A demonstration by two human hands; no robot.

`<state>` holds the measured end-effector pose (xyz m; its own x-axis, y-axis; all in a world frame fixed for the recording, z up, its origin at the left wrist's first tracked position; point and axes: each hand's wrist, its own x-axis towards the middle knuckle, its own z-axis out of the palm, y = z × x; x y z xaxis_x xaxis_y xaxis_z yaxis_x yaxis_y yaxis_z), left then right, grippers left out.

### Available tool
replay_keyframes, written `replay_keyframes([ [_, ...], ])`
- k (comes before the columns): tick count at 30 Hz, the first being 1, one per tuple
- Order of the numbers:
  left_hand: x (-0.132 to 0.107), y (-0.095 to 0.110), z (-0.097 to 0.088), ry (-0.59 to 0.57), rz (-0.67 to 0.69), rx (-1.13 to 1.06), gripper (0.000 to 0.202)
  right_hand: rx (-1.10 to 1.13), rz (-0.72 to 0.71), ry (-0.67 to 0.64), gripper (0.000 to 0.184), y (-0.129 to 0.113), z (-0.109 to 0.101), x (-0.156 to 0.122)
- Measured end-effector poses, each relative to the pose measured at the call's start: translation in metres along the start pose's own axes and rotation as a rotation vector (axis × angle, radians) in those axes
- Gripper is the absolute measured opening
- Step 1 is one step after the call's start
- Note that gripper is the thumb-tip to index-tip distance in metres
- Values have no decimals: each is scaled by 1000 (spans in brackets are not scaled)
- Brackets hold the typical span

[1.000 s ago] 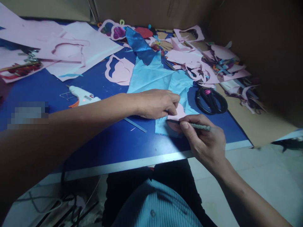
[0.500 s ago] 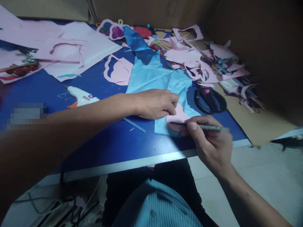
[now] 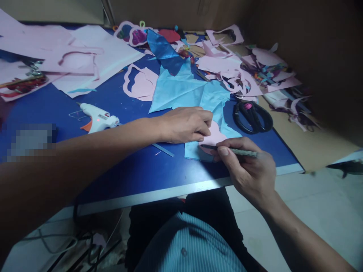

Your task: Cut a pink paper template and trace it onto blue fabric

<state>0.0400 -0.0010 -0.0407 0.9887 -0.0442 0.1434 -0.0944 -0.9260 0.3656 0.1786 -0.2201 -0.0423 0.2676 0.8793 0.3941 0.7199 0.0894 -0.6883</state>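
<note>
A pink scalloped paper cutout [image 3: 217, 132] lies flat on a piece of light blue satin fabric [image 3: 181, 92] near the table's front edge. My left hand [image 3: 188, 124] presses down on the cutout's left side, its fingers curled together and their tips partly hidden. In my right hand [image 3: 249, 170] is a slim pen [image 3: 242, 152], gripped between thumb and fingers. Its dark tip points left and meets the cutout's lower left edge. The right fingers cover part of the cutout's lower right.
Black-handled scissors [image 3: 252, 117] lie right of the fabric. A white glue gun [image 3: 98, 117] rests beyond my left forearm, with a translucent glue stick [image 3: 163, 149] nearby. Pink scraps [image 3: 221, 62] pile up at the back right. Large pink sheets [image 3: 93, 41] cover the back left.
My right hand and the pen have shifted slightly left along the cutout's lower edge. My left hand stays in place on the cutout.
</note>
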Motion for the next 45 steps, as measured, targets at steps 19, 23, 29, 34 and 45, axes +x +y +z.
replay_keyframes([
  [19,-2,-2,4,48,24,-12,22,-26,-47,-10,12,-1,1,2],
  [23,-2,-3,5,47,23,-11,21,-18,-28,-28,10,-1,0,1],
  [29,-3,-4,6,59,34,-5,22,-20,-47,-20,11,-2,0,3],
  [34,-3,-5,7,71,50,1,24,-23,-33,-29,10,-2,0,2],
  [45,-4,-5,8,73,36,-19,23,-27,-45,-28,9,-2,2,5],
])
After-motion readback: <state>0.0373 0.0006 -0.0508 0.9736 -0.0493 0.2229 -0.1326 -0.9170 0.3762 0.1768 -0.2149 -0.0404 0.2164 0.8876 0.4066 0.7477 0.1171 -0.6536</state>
